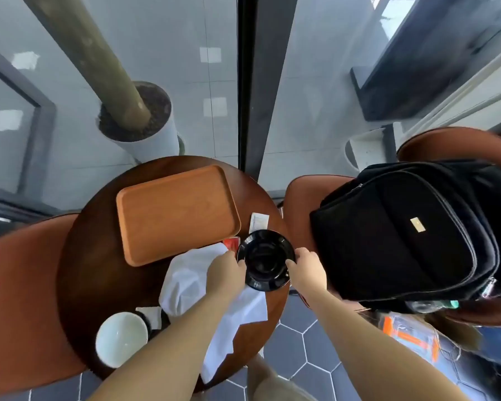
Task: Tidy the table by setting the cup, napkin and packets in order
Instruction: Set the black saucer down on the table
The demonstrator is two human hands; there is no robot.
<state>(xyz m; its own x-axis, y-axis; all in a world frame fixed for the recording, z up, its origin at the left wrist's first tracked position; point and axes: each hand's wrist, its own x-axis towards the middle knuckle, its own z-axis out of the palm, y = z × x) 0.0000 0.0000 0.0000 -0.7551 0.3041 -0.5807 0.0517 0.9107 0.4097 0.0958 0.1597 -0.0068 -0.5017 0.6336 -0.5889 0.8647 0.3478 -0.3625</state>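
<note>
A black saucer (266, 259) sits at the right edge of the round dark wooden table (99, 256). My left hand (224, 270) grips its left rim and my right hand (308, 270) grips its right rim. A crumpled white napkin (185, 279) lies under my left arm. A red packet (231, 243) peeks out beside the saucer, and a white packet (258, 220) lies just beyond it. A white cup (121, 338) stands at the near left, with another white packet (152, 314) beside it.
An empty wooden tray (177, 214) lies at the back of the table. A black backpack (411, 235) rests on the brown chair to the right. Another brown chair (21, 299) is at the left. A glass wall and a planter (145, 123) are behind.
</note>
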